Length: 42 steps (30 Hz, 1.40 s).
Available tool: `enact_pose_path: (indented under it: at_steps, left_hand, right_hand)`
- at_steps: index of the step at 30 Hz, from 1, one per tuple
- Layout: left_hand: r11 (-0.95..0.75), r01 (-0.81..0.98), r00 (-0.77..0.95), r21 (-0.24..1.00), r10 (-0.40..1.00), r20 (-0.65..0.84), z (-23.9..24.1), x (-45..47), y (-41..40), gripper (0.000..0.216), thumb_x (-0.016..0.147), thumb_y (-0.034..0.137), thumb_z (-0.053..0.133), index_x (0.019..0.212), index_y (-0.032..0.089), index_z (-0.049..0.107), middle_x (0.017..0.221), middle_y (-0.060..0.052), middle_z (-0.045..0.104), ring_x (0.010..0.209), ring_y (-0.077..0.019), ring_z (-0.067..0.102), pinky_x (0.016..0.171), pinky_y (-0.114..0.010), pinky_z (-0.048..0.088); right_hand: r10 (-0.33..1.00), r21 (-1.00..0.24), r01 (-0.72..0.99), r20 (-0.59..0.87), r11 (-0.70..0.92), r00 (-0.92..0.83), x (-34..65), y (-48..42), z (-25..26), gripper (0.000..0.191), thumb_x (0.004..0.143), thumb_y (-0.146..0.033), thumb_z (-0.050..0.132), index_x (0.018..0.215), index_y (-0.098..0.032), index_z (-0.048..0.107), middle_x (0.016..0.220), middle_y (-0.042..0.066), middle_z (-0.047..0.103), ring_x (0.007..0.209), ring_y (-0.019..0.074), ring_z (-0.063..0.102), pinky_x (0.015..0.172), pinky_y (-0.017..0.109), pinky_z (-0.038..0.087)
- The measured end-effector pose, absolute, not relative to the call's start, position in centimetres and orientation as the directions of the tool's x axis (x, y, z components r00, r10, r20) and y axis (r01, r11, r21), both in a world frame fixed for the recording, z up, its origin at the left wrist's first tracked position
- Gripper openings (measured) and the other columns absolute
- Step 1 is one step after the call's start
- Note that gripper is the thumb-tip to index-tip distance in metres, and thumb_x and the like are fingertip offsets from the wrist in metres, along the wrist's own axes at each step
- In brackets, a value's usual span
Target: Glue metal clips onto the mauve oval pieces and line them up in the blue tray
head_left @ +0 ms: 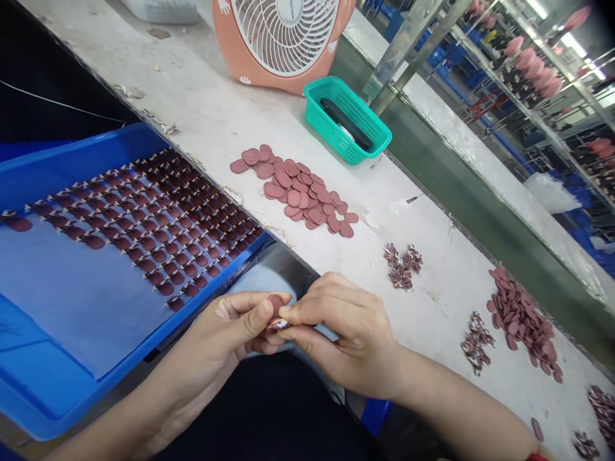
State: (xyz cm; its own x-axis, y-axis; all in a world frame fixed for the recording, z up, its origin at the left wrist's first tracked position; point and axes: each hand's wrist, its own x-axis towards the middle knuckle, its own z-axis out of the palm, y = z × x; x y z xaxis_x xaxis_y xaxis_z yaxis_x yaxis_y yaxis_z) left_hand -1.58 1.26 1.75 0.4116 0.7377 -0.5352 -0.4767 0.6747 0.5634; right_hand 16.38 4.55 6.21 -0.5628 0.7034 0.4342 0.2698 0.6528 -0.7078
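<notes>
My left hand (237, 330) and my right hand (346, 333) meet just below the table edge, both pinched on one small dusty-pink oval piece (275, 303) with a small patterned bit under it. To the left sits a blue tray (57, 358) holding several rows of finished dark pink pieces (158, 218). A loose pile of pink ovals (300, 189) lies on the white table beyond my hands. Small heaps of patterned bits (401, 264) lie to the right.
A second pile of pink ovals (523, 320) and more patterned bits (475, 339) lie at the right. A teal basket (379, 131) and an orange fan (283, 38) stand at the back. A green conveyor belt (480, 211) runs beyond the table, with racks behind.
</notes>
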Motion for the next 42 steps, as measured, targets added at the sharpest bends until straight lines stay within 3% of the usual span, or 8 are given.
enact_pose_path:
  at_steps: [8, 14, 19, 24, 28, 35, 39, 42]
  left_hand:
    - [0.668, -0.495, 0.388, 0.556, 0.742, -0.547, 1.8, -1.9, 1.2, 0.035, 0.07, 0.049, 0.086, 0.07, 0.015, 0.078, 0.074, -0.002, 0.064, 0.063, -0.0093, 0.053, 0.062, -0.018, 0.05]
    - [0.698, -0.505, 0.429, 0.507, 0.713, -0.555, 0.7, -2.2, 1.0, 0.034, 0.069, 0.048, 0.087, 0.082, 0.016, 0.082, 0.074, -0.002, 0.067, 0.064, -0.0107, 0.059, 0.061, -0.019, 0.054]
    - [0.714, -0.561, 0.443, 0.419, 0.687, -0.576, 0.0, -2.3, 1.1, 0.028, 0.065, 0.041, 0.091, 0.075, 0.016, 0.081, 0.067, -0.002, 0.069, 0.057, -0.0089, 0.06, 0.052, -0.015, 0.055]
    - [0.718, -0.617, 0.463, 0.323, 0.663, -0.589, -0.6, -2.6, 1.1, 0.028, 0.062, 0.039, 0.093, 0.08, 0.021, 0.082, 0.074, -0.003, 0.075, 0.057, -0.0079, 0.063, 0.053, -0.015, 0.059]
    - [0.709, -0.625, 0.474, 0.327, 0.677, -0.563, -0.9, -2.8, 1.0, 0.025, 0.065, 0.038, 0.092, 0.077, 0.02, 0.081, 0.07, -0.001, 0.072, 0.056, -0.0072, 0.062, 0.052, -0.016, 0.06]
    - [0.706, -0.582, 0.475, 0.404, 0.698, -0.535, -0.4, -3.0, 1.5, 0.036, 0.065, 0.045, 0.091, 0.086, 0.018, 0.082, 0.068, 0.0, 0.066, 0.056, -0.008, 0.06, 0.05, -0.016, 0.059]
    - [0.674, -0.548, 0.444, 0.494, 0.736, -0.511, -0.2, -3.2, 2.0, 0.056, 0.065, 0.06, 0.085, 0.102, 0.018, 0.081, 0.084, -0.007, 0.072, 0.066, -0.0149, 0.066, 0.049, -0.021, 0.06]
    - [0.53, -0.571, 0.172, 0.627, 0.824, -0.54, -0.5, -3.1, 1.9, 0.052, 0.061, 0.057, 0.088, 0.098, 0.021, 0.08, 0.087, -0.006, 0.074, 0.069, -0.0177, 0.067, 0.05, -0.023, 0.06]
  right_hand:
    - [0.689, -0.705, 0.239, 0.463, 0.668, -0.558, 16.0, 4.5, 5.6, 0.009, 0.091, -0.013, 0.07, 0.099, -0.016, 0.067, 0.077, 0.004, 0.076, 0.07, 0.014, 0.068, 0.072, 0.028, 0.055]
    - [0.673, -0.676, 0.285, 0.421, 0.68, -0.608, 16.3, 4.4, 5.5, 0.01, 0.092, -0.015, 0.07, 0.101, -0.015, 0.067, 0.083, 0.005, 0.076, 0.075, 0.0136, 0.069, 0.076, 0.027, 0.056]
    - [0.688, -0.63, 0.357, 0.419, 0.69, -0.593, 16.8, 4.0, 6.0, 0.042, 0.088, -0.034, 0.076, 0.121, -0.011, 0.063, 0.101, 0.01, 0.075, 0.087, 0.0165, 0.07, 0.079, 0.029, 0.057]
    - [0.777, -0.748, 0.354, 0.331, 0.562, -0.535, 17.0, 4.3, 6.0, 0.022, 0.092, -0.022, 0.07, 0.113, -0.017, 0.069, 0.095, 0.005, 0.074, 0.08, 0.0124, 0.066, 0.065, 0.021, 0.055]
    - [0.813, -0.819, 0.34, 0.238, 0.461, -0.531, 16.6, 4.5, 5.6, 0.022, 0.091, -0.022, 0.071, 0.112, -0.017, 0.073, 0.085, 0.003, 0.071, 0.069, 0.0107, 0.06, 0.055, 0.019, 0.049]
    - [0.813, -0.851, 0.308, 0.21, 0.426, -0.543, 16.1, 4.6, 5.3, 0.019, 0.089, -0.018, 0.073, 0.108, -0.016, 0.074, 0.08, 0.002, 0.07, 0.068, 0.009, 0.062, 0.058, 0.018, 0.05]
    - [0.783, -0.754, 0.331, 0.371, 0.568, -0.499, 15.7, 4.5, 4.7, 0.012, 0.092, -0.021, 0.07, 0.102, -0.015, 0.072, 0.079, 0.002, 0.071, 0.068, 0.0103, 0.064, 0.058, 0.02, 0.053]
    - [0.696, -0.511, 0.474, 0.558, 0.717, -0.452, 15.1, 4.2, 3.7, 0.013, 0.094, -0.018, 0.066, 0.105, -0.013, 0.07, 0.082, 0.006, 0.073, 0.069, 0.0132, 0.064, 0.062, 0.025, 0.056]
